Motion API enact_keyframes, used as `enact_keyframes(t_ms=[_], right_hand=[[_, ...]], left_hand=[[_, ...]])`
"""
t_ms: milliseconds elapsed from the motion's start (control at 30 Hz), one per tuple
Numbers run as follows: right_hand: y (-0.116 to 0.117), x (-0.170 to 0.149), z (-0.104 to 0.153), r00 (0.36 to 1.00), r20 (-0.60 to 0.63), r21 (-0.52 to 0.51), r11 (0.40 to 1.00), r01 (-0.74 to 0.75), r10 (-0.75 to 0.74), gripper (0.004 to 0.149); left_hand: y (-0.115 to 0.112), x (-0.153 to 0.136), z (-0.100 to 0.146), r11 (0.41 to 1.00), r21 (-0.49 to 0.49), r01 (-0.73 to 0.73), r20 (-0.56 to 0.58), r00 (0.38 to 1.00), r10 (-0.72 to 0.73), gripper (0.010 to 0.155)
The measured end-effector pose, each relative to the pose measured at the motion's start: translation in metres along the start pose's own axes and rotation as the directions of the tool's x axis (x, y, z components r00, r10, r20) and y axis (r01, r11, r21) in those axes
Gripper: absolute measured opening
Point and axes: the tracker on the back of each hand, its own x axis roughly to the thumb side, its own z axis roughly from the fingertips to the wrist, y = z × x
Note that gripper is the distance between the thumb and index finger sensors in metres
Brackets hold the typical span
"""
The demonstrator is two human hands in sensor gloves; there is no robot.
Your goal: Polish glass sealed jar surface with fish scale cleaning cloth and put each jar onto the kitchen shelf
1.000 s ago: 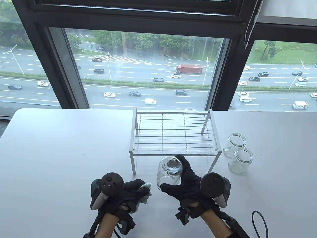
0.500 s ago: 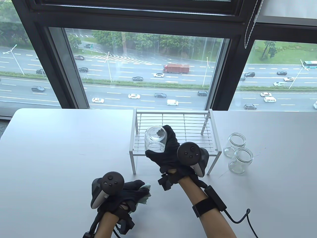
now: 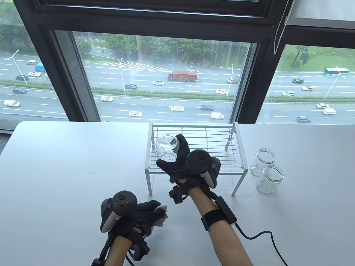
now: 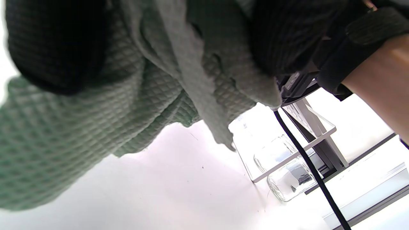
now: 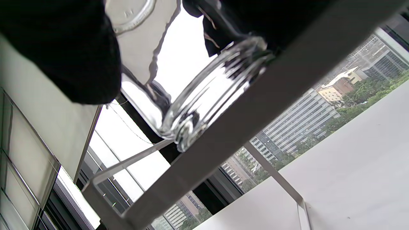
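A clear glass jar (image 3: 165, 147) is held base up and mouth down over the left part of the white wire shelf (image 3: 205, 155). My right hand (image 3: 173, 152) grips it around its side. In the right wrist view the jar's mouth (image 5: 191, 118) sits just at the shelf's front bar (image 5: 255, 108); I cannot tell whether they touch. My left hand (image 3: 148, 212) stays near the table's front edge, clutching the bunched green cloth (image 3: 163, 219). That cloth (image 4: 96, 127) fills most of the left wrist view under the gloved fingers (image 4: 54, 41).
Two more lidless glass jars (image 3: 265, 159) (image 3: 272, 179) stand on the white table (image 3: 69, 166) just right of the shelf. A large window rises behind the table's far edge. A cable (image 3: 266, 238) trails from my right wrist.
My right hand has carried the jar from in front of the shelf up and leftward over the shelf's left part. The left hand has stayed put with the cloth.
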Motion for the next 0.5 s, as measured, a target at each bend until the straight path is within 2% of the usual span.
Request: enact_keyframes(t_ms=[367, 500], right_hand=[[0.002, -0.001, 0.004, 1.0, 0.002, 0.007, 1.0, -0.013, 0.013, 0.107], [-0.008, 0.0, 0.012, 1.0, 0.019, 0.015, 1.0, -0.011, 0.011, 0.111]], left_hand=[[-0.001, 0.001, 0.0, 1.0, -0.004, 0.022, 0.01, 1.0, -0.022, 0.054], [-0.001, 0.002, 0.0, 1.0, -0.005, 0.026, 0.011, 1.0, -0.026, 0.054]])
